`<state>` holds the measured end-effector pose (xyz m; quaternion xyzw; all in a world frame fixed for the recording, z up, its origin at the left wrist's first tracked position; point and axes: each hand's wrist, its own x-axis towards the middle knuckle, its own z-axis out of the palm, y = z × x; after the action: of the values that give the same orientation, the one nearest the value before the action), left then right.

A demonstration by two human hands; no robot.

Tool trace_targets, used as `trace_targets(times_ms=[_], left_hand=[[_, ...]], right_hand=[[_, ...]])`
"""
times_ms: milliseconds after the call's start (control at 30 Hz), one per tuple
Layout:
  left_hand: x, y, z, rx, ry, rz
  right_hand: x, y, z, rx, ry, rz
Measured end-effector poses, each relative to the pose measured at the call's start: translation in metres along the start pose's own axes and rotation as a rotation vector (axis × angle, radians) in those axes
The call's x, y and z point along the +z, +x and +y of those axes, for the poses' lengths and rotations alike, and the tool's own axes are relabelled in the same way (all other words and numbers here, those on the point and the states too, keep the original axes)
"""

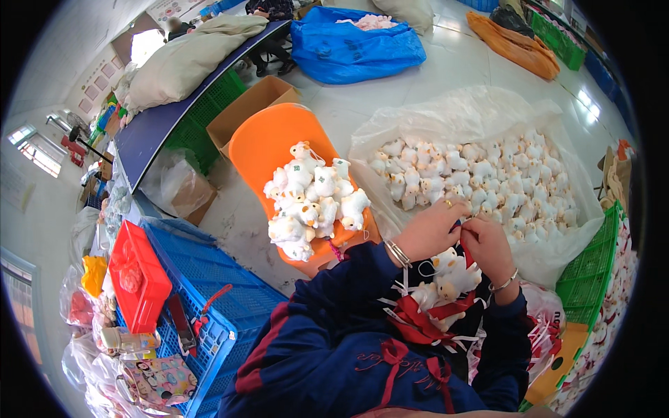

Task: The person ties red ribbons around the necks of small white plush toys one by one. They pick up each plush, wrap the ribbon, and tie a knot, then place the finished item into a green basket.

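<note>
Head view: our left hand [432, 230] and right hand [488, 247] meet fingertip to fingertip, pinching a red ribbon [465, 252] — running roughly upright — above a white plush toy [453, 268] in our lap, beside the bag of toys [481, 174].

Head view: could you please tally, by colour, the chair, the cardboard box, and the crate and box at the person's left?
Orange: 1, chair
Brown: 1, cardboard box
Blue: 1, crate
Red: 1, box
Total: 4
</note>
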<state>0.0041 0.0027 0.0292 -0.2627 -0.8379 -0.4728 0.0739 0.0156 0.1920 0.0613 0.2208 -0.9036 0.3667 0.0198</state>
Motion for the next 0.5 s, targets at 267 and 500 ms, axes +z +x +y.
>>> trace_targets(times_ms=[267, 500], left_hand=[[-0.001, -0.001, -0.02, -0.263, -0.299, -0.224], [-0.042, 0.002, -0.056, -0.433, -0.479, -0.116]], right_hand=[[-0.011, -0.003, -0.002, 0.219, 0.147, -0.07], [0.012, -0.043, 0.043, 0.06, -0.159, -0.39]])
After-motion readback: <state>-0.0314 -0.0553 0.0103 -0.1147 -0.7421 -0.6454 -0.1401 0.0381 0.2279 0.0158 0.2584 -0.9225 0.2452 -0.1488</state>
